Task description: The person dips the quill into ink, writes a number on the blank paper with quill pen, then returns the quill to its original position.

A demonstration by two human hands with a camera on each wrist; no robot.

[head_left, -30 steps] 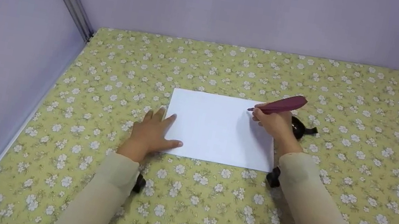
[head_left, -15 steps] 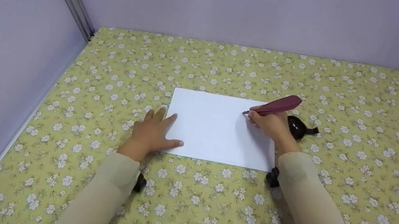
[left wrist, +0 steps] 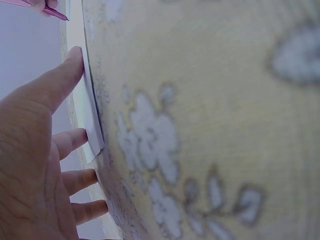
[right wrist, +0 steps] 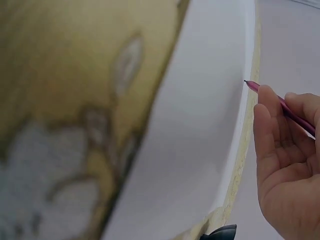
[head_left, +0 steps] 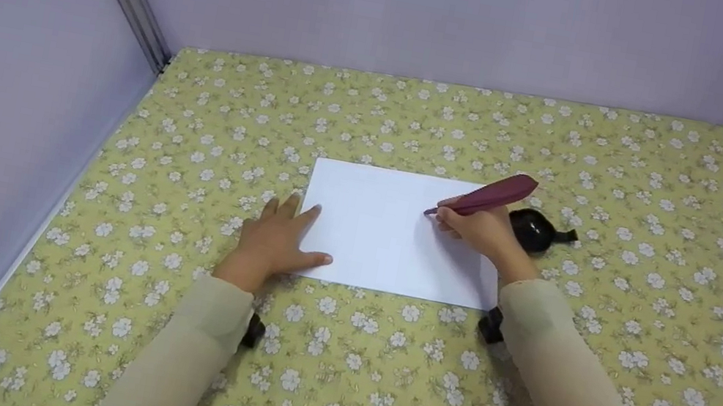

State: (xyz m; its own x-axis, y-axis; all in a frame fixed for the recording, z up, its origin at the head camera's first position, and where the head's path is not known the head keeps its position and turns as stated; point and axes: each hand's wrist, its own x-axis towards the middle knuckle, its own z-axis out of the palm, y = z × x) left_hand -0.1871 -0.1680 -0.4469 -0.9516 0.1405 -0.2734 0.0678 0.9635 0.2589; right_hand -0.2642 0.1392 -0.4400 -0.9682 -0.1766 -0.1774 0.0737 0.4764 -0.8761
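A blank white sheet of paper [head_left: 372, 227] lies flat on the cloth. My left hand [head_left: 273, 239] rests with fingers spread over its left edge; in the left wrist view the thumb and forefinger [left wrist: 72, 140] touch the paper [left wrist: 91, 120]. My right hand [head_left: 479, 230] pinches a maroon feather-shaped pen [head_left: 495, 193] between thumb and fingers, its tip pointing down-left over the right half of the sheet. In the right wrist view the pen [right wrist: 300, 120] has a dark point; whether it touches the paper, I cannot tell. No marks show on the sheet.
Just right of my right hand stands a glossy black rounded object [head_left: 533, 230] with a short neck, partly hidden by the hand. The yellow flowered tablecloth [head_left: 373, 391] spreads all round. Pale walls [head_left: 439, 16] close off the back and sides.
My right hand has slid left and slightly towards me with the pen, uncovering more of the black object. My left hand and the paper have stayed put.
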